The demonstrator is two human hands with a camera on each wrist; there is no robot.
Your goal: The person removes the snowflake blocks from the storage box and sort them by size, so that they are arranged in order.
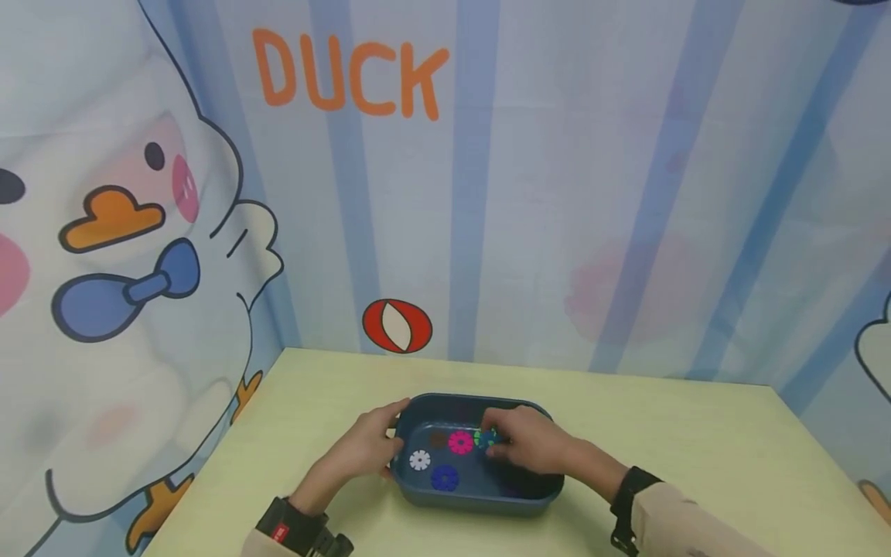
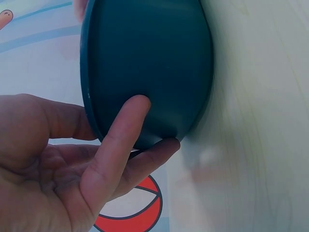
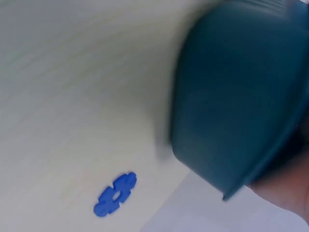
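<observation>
Probably for steadiness, the left hand (image 1: pixel 362 444) grips one end of the dark-blue rounded plastic tray (image 1: pixel 480 501) on the pale-yellow table (image 1: pixel 661 425), while the right hand (image 1: pixel 532 439) is inside at the green notched disc (image 1: pixel 482 439), pinching or not I cannot tell.

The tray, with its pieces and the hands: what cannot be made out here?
Head view: floor of the tray, partly behind the right hand.
Head view: outline of the brown piece, too small and dark.
Left wrist view: the tray's inside, behind its wall.
Right wrist view: most of that hand, cut off by the edge.
</observation>
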